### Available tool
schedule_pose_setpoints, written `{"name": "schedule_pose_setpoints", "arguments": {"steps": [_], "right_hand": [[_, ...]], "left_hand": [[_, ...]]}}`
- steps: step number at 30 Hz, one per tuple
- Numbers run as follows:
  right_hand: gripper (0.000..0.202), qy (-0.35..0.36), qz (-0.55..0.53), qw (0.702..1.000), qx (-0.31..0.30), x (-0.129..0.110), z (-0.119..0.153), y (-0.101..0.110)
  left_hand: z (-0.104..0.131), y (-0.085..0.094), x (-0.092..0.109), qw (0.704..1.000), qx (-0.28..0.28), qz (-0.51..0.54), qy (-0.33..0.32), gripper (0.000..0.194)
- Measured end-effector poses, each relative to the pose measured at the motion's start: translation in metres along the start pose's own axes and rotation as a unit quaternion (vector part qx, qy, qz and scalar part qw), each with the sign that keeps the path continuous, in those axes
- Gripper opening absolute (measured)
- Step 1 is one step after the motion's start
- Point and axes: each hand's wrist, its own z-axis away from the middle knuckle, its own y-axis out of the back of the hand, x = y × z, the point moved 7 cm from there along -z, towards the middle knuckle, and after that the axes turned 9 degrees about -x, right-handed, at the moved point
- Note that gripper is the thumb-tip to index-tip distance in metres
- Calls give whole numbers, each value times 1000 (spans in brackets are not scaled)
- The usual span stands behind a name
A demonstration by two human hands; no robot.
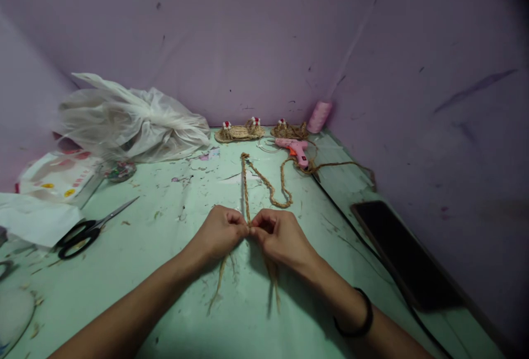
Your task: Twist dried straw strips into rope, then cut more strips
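Observation:
A braided jute cord [246, 191] runs down the middle of the table toward me from a knot at its far end. At its near end my left hand [223, 230] and my right hand [278, 237] meet, thumbs and fingertips pinched on the strands. Loose jute strands [220, 284] hang below the left hand, and more jute strands [274, 284] hang below the right. From the knot, another length of braid [268, 184] curves off to the right toward a pink glue gun [292, 148]. Fingers hide the exact point of the grip.
Black-handled scissors [93, 231] lie at left, near a white box [58, 177] and a tied plastic bag [140, 119]. Woven jute pieces [238, 133] and a pink thread spool [319, 117] stand by the wall. A black cable [351, 216] passes a dark phone [407, 254] at right.

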Motion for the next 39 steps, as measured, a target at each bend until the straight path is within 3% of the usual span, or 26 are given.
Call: {"name": "schedule_pose_setpoints", "arguments": {"steps": [7,13,16,19,22,24,26,29,31,35,39], "right_hand": [[13,-73,115,991,1,-15,13,8],[17,54,220,974,27,-35,29,-18],[20,71,235,969,23,-36,33,-26],[18,41,196,980,-8,-35,31,-20],[23,-7,108,992,72,-31,25,11],[22,-35,-5,994,105,-22,19,23],[17,-80,-149,984,49,-9,10,14],[10,-154,-318,933,-72,1,7,-17],[9,-166,-326,926,-93,3,7,-26],[9,-124,-244,962,-26,7,4,-16],[5,-124,-242,962,-7,13,1,-13]], "left_hand": [[1,-3,-5,1000,12,8,18,9],[6,-6,-11,985,22,157,74,7],[6,-5,-9,982,6,178,66,7],[4,-5,-6,985,-20,168,32,4],[3,-6,-6,986,-40,163,22,7],[3,-7,-7,986,-52,155,26,9],[4,-8,-8,986,-63,150,31,11],[3,-9,-8,986,-69,149,27,12],[2,-9,-8,988,-73,132,18,10],[2,-5,-6,997,-63,53,-2,10],[7,3,6,994,-47,-100,-5,14]]}}
